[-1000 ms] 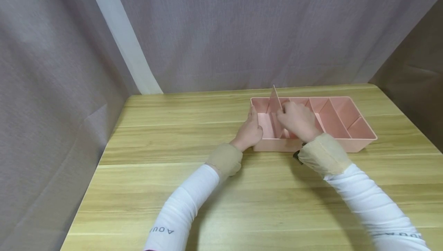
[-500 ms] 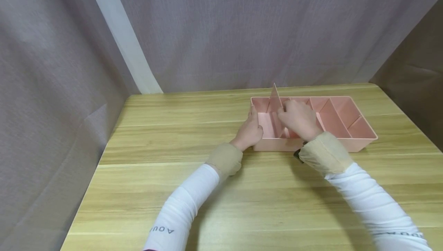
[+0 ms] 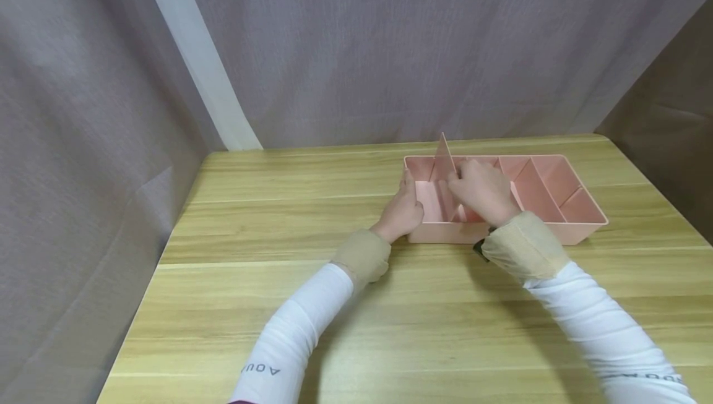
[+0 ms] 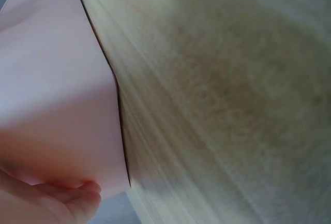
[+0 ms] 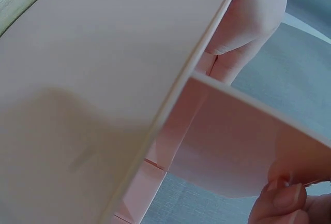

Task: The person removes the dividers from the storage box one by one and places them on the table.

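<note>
A long pink divided storage box (image 3: 445, 233) sits at the right rear of the table. My left hand (image 3: 400, 211) grips its left end, thumb over the rim and fingers along the outer wall; those fingers (image 4: 85, 199) show against the wall in the left wrist view. Inside the box, my right hand (image 3: 481, 190) pinches a thin pink divider (image 3: 444, 159). This panel stands tilted, its far end raised above the back rim. In the right wrist view the divider (image 5: 232, 141) runs from the front wall to my right fingertips (image 5: 284, 200). The right hand covers the middle compartments.
Several compartments fill the box, with another divider (image 3: 539, 190) upright toward its right end. Wood-grain tabletop (image 3: 278, 218) extends left and in front. A grey curtain (image 3: 356, 51) hangs close behind the box, and a darker cloth (image 3: 668, 107) hangs at the right.
The divider's far end has risen slightly, and my right hand has shifted a little up and right with it. My left hand and the box look nearly still.
</note>
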The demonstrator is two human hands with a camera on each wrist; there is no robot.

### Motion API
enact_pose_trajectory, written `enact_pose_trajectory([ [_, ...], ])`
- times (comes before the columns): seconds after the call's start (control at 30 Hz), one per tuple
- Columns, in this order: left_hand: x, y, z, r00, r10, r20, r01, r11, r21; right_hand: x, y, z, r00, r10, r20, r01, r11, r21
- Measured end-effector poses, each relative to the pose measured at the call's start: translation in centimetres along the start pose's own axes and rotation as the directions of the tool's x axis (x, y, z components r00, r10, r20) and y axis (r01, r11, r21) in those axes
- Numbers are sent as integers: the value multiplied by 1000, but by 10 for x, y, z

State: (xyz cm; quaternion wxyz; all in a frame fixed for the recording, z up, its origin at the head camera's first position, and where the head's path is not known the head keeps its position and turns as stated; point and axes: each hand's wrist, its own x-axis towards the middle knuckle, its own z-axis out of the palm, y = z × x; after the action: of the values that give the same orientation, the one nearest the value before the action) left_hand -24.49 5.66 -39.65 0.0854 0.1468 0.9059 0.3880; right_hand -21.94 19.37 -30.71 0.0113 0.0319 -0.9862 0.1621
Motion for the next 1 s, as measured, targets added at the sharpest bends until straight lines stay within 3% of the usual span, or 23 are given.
enact_pose_trajectory([
  [0.67, -1, 0, 0, 1000, 16, -6, -16, 1000, -6, -1, -1, -5, 1000, 6, -1, -6, 1000, 21],
  [1.0, -1, -1, 0, 1000, 27, -11, -27, 1000, 4, -2, -2, -5, 999, 12, -38, -12, 1000, 21],
])
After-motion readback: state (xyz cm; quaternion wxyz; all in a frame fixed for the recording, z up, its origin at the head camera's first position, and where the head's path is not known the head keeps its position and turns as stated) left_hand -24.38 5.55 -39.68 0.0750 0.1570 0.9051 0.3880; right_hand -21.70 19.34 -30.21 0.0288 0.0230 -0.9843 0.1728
